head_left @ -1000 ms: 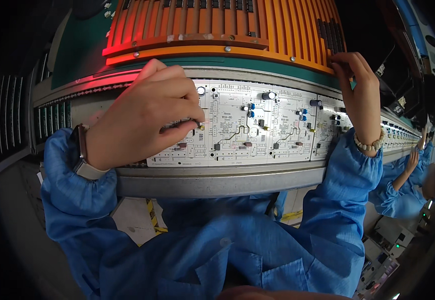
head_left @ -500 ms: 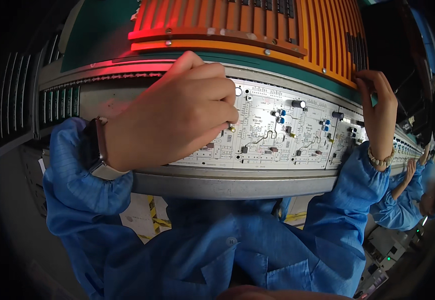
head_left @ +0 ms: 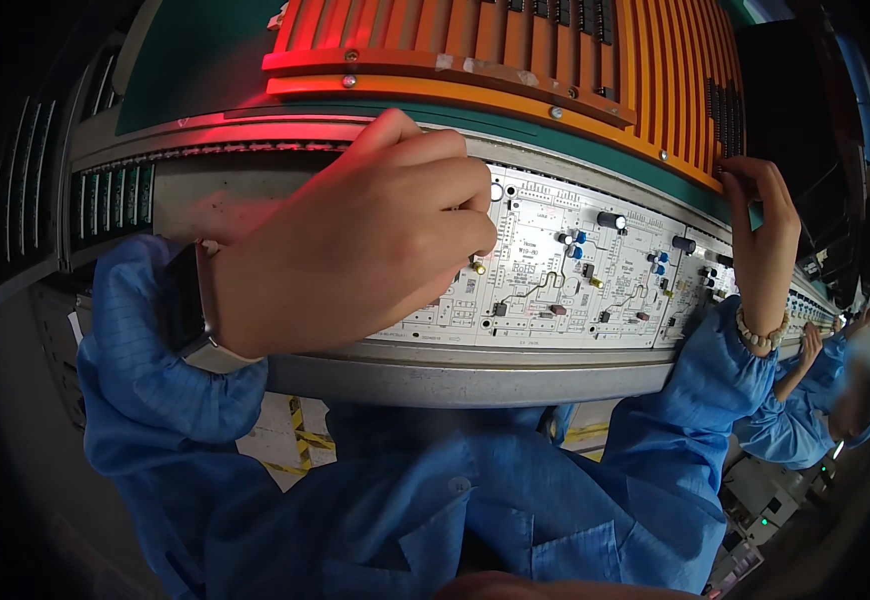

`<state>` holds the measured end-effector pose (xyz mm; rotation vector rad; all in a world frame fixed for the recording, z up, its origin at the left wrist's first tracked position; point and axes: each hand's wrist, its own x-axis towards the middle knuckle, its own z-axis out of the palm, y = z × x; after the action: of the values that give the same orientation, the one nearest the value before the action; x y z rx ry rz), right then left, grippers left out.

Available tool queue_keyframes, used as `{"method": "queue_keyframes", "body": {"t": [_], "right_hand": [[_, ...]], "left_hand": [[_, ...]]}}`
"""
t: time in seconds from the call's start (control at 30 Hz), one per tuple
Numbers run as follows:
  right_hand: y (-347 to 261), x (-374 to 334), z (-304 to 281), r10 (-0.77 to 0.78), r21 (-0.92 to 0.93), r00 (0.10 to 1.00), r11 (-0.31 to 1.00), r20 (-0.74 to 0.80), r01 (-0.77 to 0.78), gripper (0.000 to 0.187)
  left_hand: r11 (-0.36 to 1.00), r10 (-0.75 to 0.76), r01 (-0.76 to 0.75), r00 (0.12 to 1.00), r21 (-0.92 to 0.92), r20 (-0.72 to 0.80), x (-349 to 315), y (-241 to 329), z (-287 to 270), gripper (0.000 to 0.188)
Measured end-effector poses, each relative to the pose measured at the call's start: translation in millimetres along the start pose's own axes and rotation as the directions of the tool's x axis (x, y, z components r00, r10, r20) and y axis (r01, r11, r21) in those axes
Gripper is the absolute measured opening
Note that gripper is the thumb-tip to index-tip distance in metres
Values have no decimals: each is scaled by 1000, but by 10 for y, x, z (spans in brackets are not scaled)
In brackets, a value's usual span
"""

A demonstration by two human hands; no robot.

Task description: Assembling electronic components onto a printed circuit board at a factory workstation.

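Observation:
White circuit boards [head_left: 530,270] lie in a row along a metal rail, carrying black cylindrical capacitors, small blue parts and yellow parts. Over the left part of this row is my left hand [head_left: 385,235], its fingers curled and closed. Its fingertips are hidden behind the hand, so anything they hold cannot be made out. My right hand [head_left: 765,210] is at the near right corner of an orange slotted rack [head_left: 515,88], fingers bent together at the end of a slot. Whatever is between those fingers is too small or hidden to name. Black components [head_left: 720,115] fill some slots nearby.
A metal rail edge [head_left: 475,383] runs between the boards and my body. Green boards [head_left: 115,205] stand in a row at the left. Beyond my right arm, another person in blue [head_left: 790,420] works along the line. A dark panel [head_left: 795,110] rises beside the rack.
The boards and rack appear slightly farther right in the picture. My left hand has shifted right with them, still closed over the boards; my right hand stays at the rack's corner.

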<state>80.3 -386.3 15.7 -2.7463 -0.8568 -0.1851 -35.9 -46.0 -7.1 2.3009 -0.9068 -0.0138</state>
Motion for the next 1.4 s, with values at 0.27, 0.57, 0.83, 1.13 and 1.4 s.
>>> {"method": "queue_keyframes", "body": {"t": [0.27, 0.57, 0.83, 1.13, 1.4], "right_hand": [[5, -8, -19, 12, -11, 1000, 1000, -2, -12, 16], [-45, -7, -8, -13, -12, 999, 1000, -35, 13, 14], [-18, 7, 15, -15, -12, 1000, 1000, -15, 15, 16], [-4, -18, -14, -2, -14, 1000, 1000, -6, 2, 18], [-15, 13, 20, -70, 1, 995, 998, -73, 71, 14]], "left_hand": [[996, 23, -23, 1000, 83, -8, 20, 37, -3, 26], [969, 71, -82, 996, 233, 57, 26, 82, -33, 25], [979, 60, -61, 998, 197, 11, 23, 47, 16, 22], [949, 91, -101, 995, 297, 49, 72, 95, 40, 20], [948, 116, -127, 992, 291, 53, 94, 92, -21, 20]]}}
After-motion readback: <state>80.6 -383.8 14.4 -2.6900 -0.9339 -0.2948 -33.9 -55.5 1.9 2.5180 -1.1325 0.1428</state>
